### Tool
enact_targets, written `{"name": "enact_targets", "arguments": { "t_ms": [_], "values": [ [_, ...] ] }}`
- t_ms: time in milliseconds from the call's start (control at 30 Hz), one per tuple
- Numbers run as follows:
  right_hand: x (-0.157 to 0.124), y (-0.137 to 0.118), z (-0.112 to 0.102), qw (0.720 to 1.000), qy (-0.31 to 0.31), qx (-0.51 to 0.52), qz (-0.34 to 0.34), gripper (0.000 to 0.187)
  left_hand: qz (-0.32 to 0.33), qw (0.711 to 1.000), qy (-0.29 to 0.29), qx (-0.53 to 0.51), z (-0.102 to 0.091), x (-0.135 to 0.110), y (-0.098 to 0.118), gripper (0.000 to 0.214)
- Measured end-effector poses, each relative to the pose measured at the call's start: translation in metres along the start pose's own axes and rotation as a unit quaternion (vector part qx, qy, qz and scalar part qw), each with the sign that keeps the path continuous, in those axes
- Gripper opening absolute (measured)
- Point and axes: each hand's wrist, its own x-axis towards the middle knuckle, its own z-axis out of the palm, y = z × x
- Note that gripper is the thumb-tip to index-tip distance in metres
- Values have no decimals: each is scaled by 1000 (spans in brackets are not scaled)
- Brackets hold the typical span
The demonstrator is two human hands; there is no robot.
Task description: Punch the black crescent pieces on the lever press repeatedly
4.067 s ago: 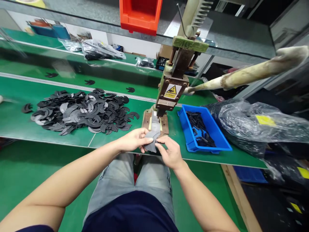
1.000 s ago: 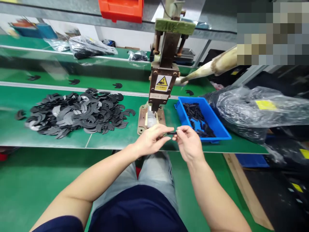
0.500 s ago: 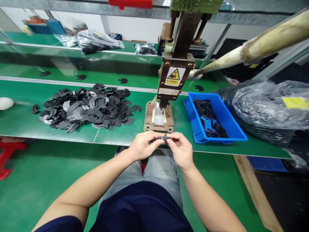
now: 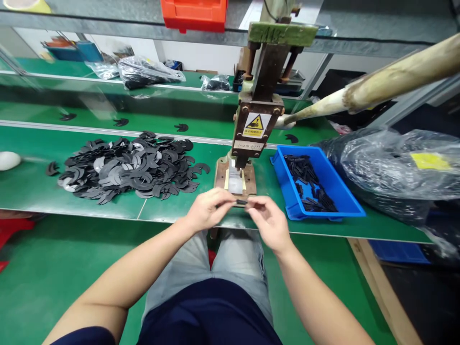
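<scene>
A small dark strip-like part (image 4: 240, 202) is pinched between my two hands, just in front of the base of a hand press (image 4: 256, 127). My left hand (image 4: 211, 207) grips its left end with thumb and fingers. On the other end, my right hand (image 4: 269, 219) is closed in the same kind of pinch. The fingertips hide the part's ends. Behind it, a pale metal fixture (image 4: 235, 184) sits on the press base under the ram. To the right, a blue bin (image 4: 348, 203) holds several slim black parts (image 4: 305, 167).
A heap of black curved pieces (image 4: 132, 167) covers the left of the green bench (image 4: 172, 210). The press's long lever (image 4: 377, 86) slopes up to the right. Beyond the bin lies a bulky plastic bag (image 4: 388, 167). A red bin (image 4: 194, 13) sits on the overhead shelf.
Both hands, still pinching the part, have come slightly nearer the press base. The camera view has tilted up a little, showing more of the red bin and the press top.
</scene>
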Motion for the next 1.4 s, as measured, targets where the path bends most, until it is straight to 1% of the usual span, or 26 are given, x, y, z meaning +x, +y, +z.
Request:
{"name": "enact_targets", "arguments": {
  "t_ms": [33, 67, 100, 133, 167, 200, 233, 300, 367, 433, 467, 533, 567, 633, 733, 800, 867, 900, 967, 1033, 1133, 1200, 1233, 1300, 1400],
  "values": [
    [13, -10, -10, 999, 23, -15, -17, 29, -17, 1000, 12, 22, -3, 8, -11, 12],
    [29, -23, -21, 996, 63, -30, -48, 29, -32, 998, 23, 47, -5, 16, -23, 14],
    [45, -39, -33, 989, 106, -35, -101, 28, -40, 996, 24, 74, -7, 25, -35, 15],
    [63, -59, -44, 976, 142, -19, -166, 30, -47, 994, 16, 101, -8, 34, -47, 16],
    [80, -82, -54, 959, 158, 12, -234, 35, -57, 990, -1, 129, -9, 42, -57, 18],
    [95, -105, -62, 943, 159, 39, -290, 40, -66, 985, -21, 156, -9, 50, -65, 19],
    [107, -129, -67, 933, 144, 50, -327, 42, -73, 980, -44, 182, -9, 56, -71, 21],
    [125, -170, -69, 923, 95, 43, -369, 42, -74, 969, -86, 222, -7, 65, -77, 24],
    [134, -196, -63, 927, 41, 13, -373, 48, -60, 961, -117, 244, -5, 69, -76, 27],
    [136, -204, -53, 921, 30, 3, -389, 43, -46, 957, -135, 251, -4, 72, -74, 29],
    [135, -202, -48, 915, 43, 9, -402, 36, -41, 957, -139, 252, -4, 73, -73, 30],
    [125, -189, -38, 903, 86, 28, -421, 23, -35, 958, -141, 248, -4, 74, -71, 30],
    [118, -179, -33, 899, 104, 34, -424, 21, -34, 959, -140, 246, -4, 75, -71, 30],
    [98, -154, -27, 894, 125, 23, -430, 22, -32, 961, -138, 239, -3, 74, -71, 30],
    [69, -110, -24, 889, 138, -69, -431, 22, -32, 963, -133, 232, -1, 73, -68, 29],
    [56, -85, -24, 884, 154, -115, -426, 20, -33, 962, -136, 233, -2, 74, -66, 29],
    [51, -69, -24, 886, 174, -135, -409, 19, -36, 959, -145, 241, -8, 76, -67, 29],
    [51, -64, -24, 887, 183, -138, -401, 20, -39, 957, -147, 247, -14, 78, -69, 29],
    [51, -62, -23, 888, 192, -136, -394, 19, -59, 948, -144, 277, -34, 83, -79, 29],
    [52, -63, -23, 888, 194, -131, -395, 17, -110, 925, -138, 338, -62, 90, -97, 30],
    [52, -65, -22, 888, 199, -121, -396, 16, -224, 865, -126, 432, -107, 105, -131, 35],
    [51, -64, -21, 891, 203, -116, -390, 14, -285, 836, -115, 456, -129, 118, -153, 39],
    [51, -63, -21, 891, 205, -114, -389, 13, -308, 824, -113, 462, -136, 124, -163, 43],
    [51, -61, -21, 888, 211, -112, -393, 16, -344, 804, -119, 471, -141, 136, -180, 54],
    [52, -57, -23, 879, 211, -112, -412, 31, -377, 780, -145, 478, -134, 148, -198, 67]
  ]
}}
